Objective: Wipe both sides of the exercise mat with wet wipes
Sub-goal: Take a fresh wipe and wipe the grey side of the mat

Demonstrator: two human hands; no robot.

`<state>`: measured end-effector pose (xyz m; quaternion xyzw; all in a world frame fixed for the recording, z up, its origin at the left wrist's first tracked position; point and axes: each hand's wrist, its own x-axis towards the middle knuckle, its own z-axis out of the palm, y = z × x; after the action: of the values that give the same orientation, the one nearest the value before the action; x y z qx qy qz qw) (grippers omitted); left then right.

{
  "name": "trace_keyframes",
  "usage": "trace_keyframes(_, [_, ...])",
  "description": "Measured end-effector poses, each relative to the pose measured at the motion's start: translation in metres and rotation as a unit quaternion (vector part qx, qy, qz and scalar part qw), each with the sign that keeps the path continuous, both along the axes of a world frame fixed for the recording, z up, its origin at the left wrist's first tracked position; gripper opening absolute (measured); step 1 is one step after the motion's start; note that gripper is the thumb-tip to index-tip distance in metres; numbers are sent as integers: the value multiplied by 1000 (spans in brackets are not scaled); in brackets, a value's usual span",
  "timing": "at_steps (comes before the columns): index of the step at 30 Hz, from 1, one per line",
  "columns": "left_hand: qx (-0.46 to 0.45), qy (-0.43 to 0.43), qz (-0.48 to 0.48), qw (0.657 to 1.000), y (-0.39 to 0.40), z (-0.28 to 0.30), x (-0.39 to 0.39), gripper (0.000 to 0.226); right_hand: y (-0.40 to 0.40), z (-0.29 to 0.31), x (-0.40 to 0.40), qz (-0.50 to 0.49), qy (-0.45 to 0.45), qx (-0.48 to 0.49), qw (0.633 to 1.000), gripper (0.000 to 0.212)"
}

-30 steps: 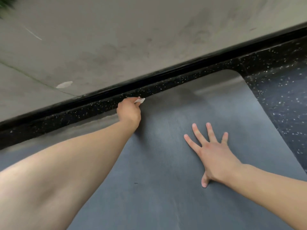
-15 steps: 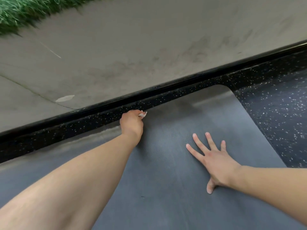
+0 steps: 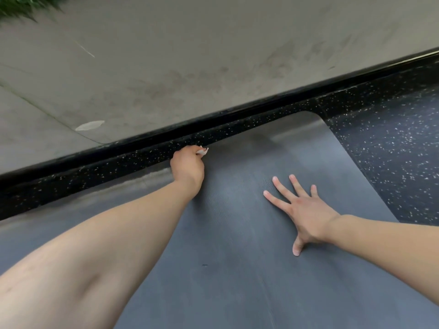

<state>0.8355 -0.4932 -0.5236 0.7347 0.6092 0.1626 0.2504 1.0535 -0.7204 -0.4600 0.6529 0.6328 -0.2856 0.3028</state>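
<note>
Gripping wet wipe (image 3: pixel 203 151), left hand (image 3: pixel 187 167) outstretched; right hand (image 3: pixel 306 213) splayed flat on mat (image 3: pixel 237 233).

Left hand: your left hand (image 3: pixel 187 168) grips a wet wipe (image 3: pixel 203 151) at the mat's far edge.
Right hand: your right hand (image 3: pixel 305 210) lies flat, fingers spread, on the grey mat (image 3: pixel 237 233).
Floor: speckled black floor (image 3: pixel 384 148) surrounds it.

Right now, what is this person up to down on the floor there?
A person is cleaning a grey exercise mat laid on speckled black flooring. The left hand is closed around a white wet wipe, pressing it at the mat's far edge, next to the black border strip. The right hand lies flat with fingers spread, holding the mat down. Beyond the strip is bare concrete.
</note>
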Motion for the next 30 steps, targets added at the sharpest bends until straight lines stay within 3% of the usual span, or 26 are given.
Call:
trace_keyframes(5, [50, 26, -91, 994, -25, -6, -3, 19, -4, -5, 1, 4, 4, 14, 1000, 171])
trace_keyframes(10, [79, 9, -197, 977, -129, -2, -15, 21, -4, -5, 1, 3, 3, 15, 1000, 173])
trace_keyframes(14, [45, -14, -301, 952, -200, 1, -35, 32, -6, 2, -4, -15, 9, 8, 1000, 173])
trace_keyframes(17, [-6, -16, -270, 963, -209, 1, -35, 26, -7, 11, -13, -37, 9, 4, 999, 171])
trace_keyframes(20, [-62, -69, -152, 984, -197, 9, -27, 14, -28, 13, -30, -33, 33, -12, 999, 168])
trace_keyframes(23, [-52, -81, -42, 994, -191, 10, -26, 15, -74, 2, -51, 5, 44, -17, 999, 174])
trace_keyframes(27, [-9, -4, -125, 992, -216, 3, -24, 25, -104, -21, -61, 24, 8, -3, 1000, 182])
trace_keyframes(30, [14, -14, -216, 976, -261, -1, -32, 24, -103, -27, -61, 15, 15, 4, 1000, 183])
